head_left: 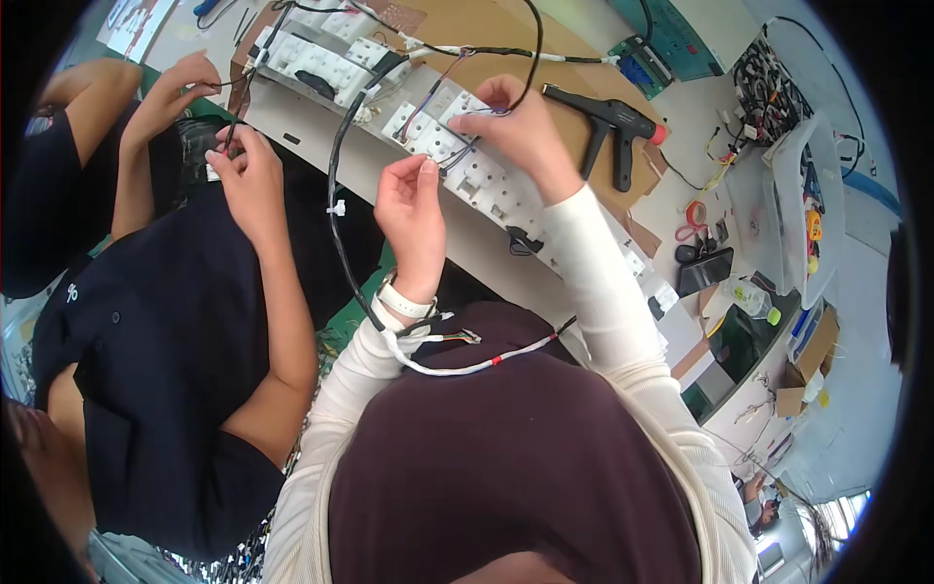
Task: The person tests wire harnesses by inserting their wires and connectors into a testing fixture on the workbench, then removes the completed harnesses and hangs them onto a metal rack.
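My left hand (413,209) is closed in a pinch, its fingertips at the ends of thin grey wires (459,156) over a long white fixture board (496,200). Beyond it, my right hand (520,131) pinches thin wires by the board's far edge, and a black cable (539,44) arches up from there. White sockets with holes line the board. A black wire harness (334,175) comes off it, passes by my left wrist and turns into a white-sleeved section (448,371) with red marks across my lap. What exactly sits between my left fingertips is partly hidden.
A co-worker at left holds a dark wire with both hands (248,175). A black tool with a pistol grip (613,131) lies behind the board. To the right are red-handled scissors (692,222), a phone (705,273), a clear plastic bin (800,209) and a bundle of wires (778,88).
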A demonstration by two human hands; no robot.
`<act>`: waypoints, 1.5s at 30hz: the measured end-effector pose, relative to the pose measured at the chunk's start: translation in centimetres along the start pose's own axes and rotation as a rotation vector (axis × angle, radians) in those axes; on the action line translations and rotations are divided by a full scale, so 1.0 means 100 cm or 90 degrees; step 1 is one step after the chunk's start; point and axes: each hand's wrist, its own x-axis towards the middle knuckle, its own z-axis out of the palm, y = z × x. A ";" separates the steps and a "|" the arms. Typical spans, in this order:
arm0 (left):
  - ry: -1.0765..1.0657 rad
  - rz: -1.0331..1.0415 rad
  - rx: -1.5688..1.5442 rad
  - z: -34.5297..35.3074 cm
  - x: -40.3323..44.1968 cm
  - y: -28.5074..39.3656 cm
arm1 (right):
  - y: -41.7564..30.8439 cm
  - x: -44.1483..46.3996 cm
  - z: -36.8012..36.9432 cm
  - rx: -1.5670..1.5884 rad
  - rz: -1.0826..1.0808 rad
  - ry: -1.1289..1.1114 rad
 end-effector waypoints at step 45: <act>-0.054 0.043 -0.092 -0.016 0.007 -0.011 | -0.011 -0.080 0.038 -0.191 -0.398 0.163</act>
